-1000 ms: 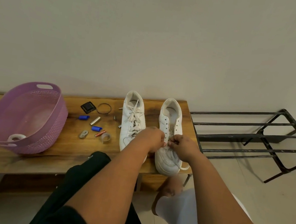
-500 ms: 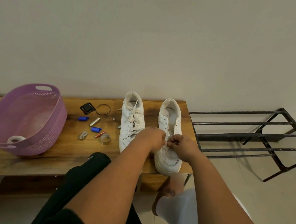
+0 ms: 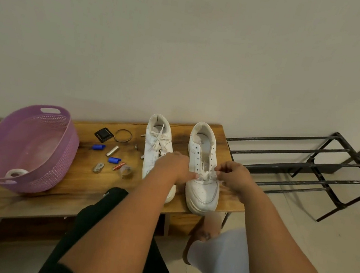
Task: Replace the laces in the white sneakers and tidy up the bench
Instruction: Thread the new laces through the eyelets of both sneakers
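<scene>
Against the plain wall stands a long wooden bench [image 3: 77, 193], and past its right end a black metal shoe rack [image 3: 305, 164] sits on the floor. Toward the bench's left end rests a purple woven basket [image 3: 53, 164] with a white roll [image 3: 14, 173] lying inside near its front wall. At the bench's right end two white sneakers stand side by side, toes toward the front edge, heels toward the wall. The left sneaker [image 3: 156, 147] is laced, its white lace tied loosely over the tongue. The right sneaker [image 3: 202, 191] has its upper eyelets open, and only a white lace [image 3: 206, 176] crosses it low down near the toe.

The left hand [image 3: 175, 167] reaches over the toe half of the left sneaker, its fingers curled and pinching one end of that lace at the right sneaker's inner side. The right hand [image 3: 234, 177] hovers by the right sneaker's outer side, fingers curled and pinching the other end, so the lace runs between the two hands.

Between the basket and the left sneaker, small items lie scattered on the bench top: a black square piece [image 3: 103, 134] and a twisted ring [image 3: 123, 135] nearer the back edge, then a blue cap [image 3: 98, 147], a silver cylinder [image 3: 112, 150], a second blue cap [image 3: 114, 160], a small red-and-copper cylinder [image 3: 118, 166], a clear tape roll [image 3: 126, 171] and a grey metal clip [image 3: 98, 168].
</scene>
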